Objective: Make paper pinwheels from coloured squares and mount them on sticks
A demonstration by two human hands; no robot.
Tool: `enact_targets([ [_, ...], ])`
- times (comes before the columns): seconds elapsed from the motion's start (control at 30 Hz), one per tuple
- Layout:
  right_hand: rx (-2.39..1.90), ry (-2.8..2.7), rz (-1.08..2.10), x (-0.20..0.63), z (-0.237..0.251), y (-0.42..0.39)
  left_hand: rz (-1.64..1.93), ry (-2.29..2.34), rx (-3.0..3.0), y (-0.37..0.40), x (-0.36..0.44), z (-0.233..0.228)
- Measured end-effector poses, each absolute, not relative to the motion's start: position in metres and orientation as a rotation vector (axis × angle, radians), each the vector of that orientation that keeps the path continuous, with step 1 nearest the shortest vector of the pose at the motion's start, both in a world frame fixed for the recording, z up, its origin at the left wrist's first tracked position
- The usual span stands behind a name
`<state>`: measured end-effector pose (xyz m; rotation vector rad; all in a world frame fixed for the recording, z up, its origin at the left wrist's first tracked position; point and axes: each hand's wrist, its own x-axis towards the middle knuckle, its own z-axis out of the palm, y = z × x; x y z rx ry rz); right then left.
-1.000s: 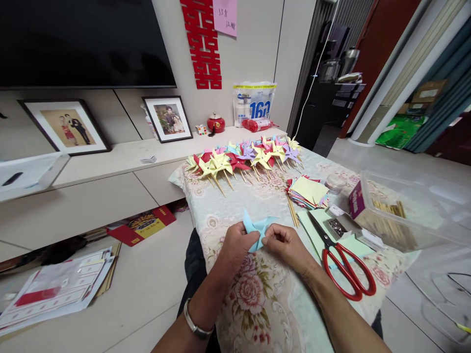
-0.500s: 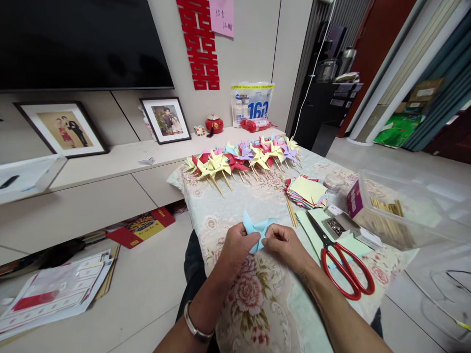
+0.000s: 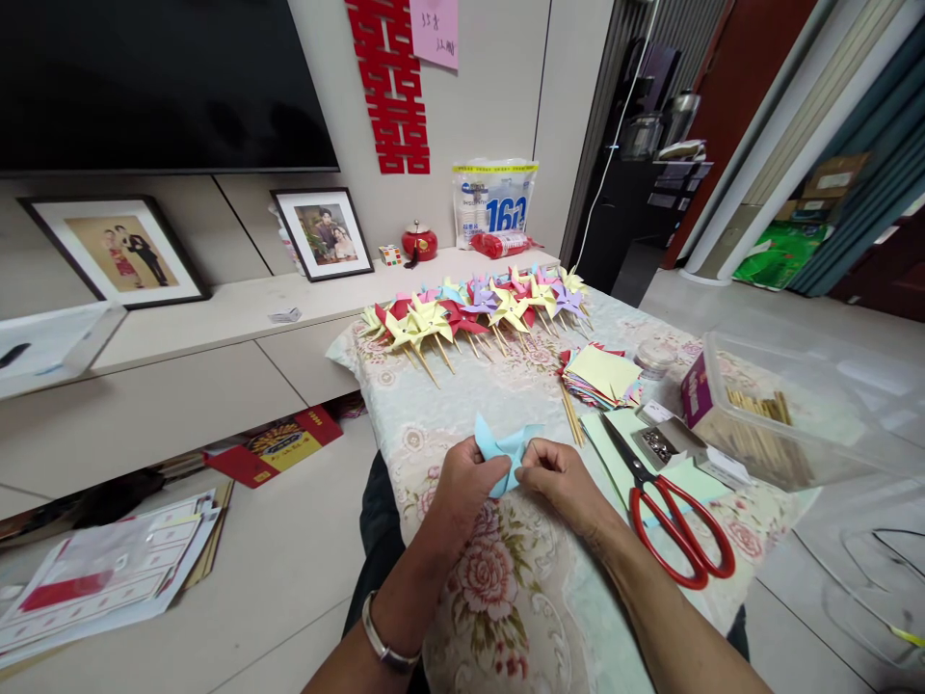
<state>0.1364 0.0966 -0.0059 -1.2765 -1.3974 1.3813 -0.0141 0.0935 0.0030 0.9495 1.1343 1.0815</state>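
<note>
- The left hand (image 3: 466, 482) is pinched on the left edge of the light blue paper pinwheel (image 3: 506, 446), wrist bent inward, palm turned down over the floral surface (image 3: 506, 578).
- The pinwheel is held between both hands, just above the surface's near edge.
- The right hand (image 3: 560, 477) is closed on the pinwheel's right side, fingertips curled at its centre.
- A folded blade could be creased or torn if pinched too hard.
- The red scissors (image 3: 675, 525), just right, could be knocked by the forearm.
</note>
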Motion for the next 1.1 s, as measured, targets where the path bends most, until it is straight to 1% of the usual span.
enact_targets([
  [0.37,-1.282,-1.395,1.378,0.136,-0.005,0.096,1.075,1.168,0.949,0.093,-0.012,-0.001],
  [0.9,-1.204,-1.39,1.465,0.141,-0.006,0.095,1.053,1.203,0.985,0.094,-0.017,0.0],
  [0.97,-1.168,-1.334,1.426,0.145,-0.006,0.097,1.029,1.17,0.966,0.096,-0.023,0.0],
  [1.1,-1.109,-1.12,1.203,0.153,-0.009,0.101,0.932,1.151,0.958,0.102,-0.037,0.003],
])
